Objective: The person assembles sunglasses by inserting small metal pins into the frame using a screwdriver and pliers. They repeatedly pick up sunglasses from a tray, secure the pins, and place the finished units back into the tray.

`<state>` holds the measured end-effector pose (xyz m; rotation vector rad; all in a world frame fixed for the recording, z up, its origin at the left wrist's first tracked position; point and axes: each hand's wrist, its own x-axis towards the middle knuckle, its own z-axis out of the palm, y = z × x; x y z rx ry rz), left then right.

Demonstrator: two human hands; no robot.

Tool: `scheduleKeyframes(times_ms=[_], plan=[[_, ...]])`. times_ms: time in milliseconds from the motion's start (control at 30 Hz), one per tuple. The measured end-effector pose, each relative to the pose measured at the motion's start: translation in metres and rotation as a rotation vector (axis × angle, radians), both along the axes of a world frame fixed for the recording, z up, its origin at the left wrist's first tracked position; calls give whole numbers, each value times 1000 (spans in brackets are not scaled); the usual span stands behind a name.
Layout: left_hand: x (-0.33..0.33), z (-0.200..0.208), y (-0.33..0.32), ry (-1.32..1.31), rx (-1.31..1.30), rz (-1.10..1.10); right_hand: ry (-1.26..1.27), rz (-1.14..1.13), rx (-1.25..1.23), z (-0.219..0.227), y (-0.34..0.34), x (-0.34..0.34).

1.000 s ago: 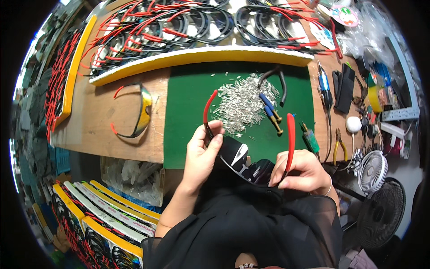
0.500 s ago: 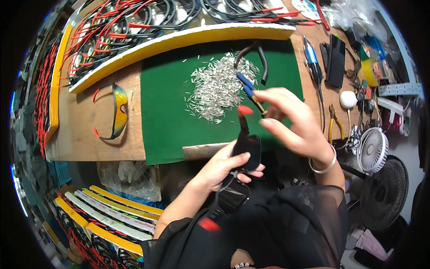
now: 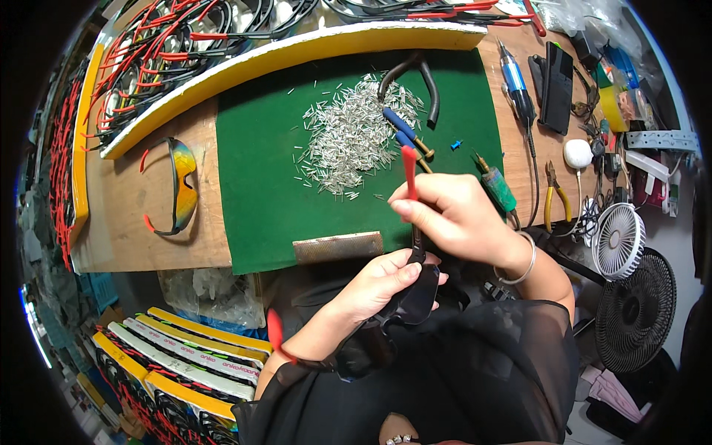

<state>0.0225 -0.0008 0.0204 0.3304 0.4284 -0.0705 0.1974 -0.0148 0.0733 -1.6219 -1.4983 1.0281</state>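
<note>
A pair of black sunglasses (image 3: 404,300) is held above the desk (image 3: 208,222) edge, its lens gripped by the left hand (image 3: 378,285). The red-tipped temple arm (image 3: 410,185) is pinched in the closed fingers (image 3: 415,211) of the right hand (image 3: 452,219). Hinge fitting seems in progress; alignment is needed next.

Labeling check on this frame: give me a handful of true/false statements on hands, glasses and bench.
1. The right hand pinches a red-tipped temple arm. True.
2. The left hand rests on the green mat. False: it holds the dark sunglasses below the bench edge.
3. A pile of small metal pins lies on the green mat. True.
4. The finished sunglasses with mirrored lens lie on the mat. False: they lie on bare wood, left of it.
5. The white fan sits at the left. False: right.
</note>
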Motion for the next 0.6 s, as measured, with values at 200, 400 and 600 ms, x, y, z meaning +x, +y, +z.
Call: scheduleKeyframes(times_ms=[200,400,600], plan=[[-6,-26,-13,127,-31,32,-199,147,55,-25,2,15],[-13,-44,-16,252,-212,67,-811,-103,259,-54,26,21],[-14,-43,-8,332,-251,81,-1127,-183,227,-74,33,13]])
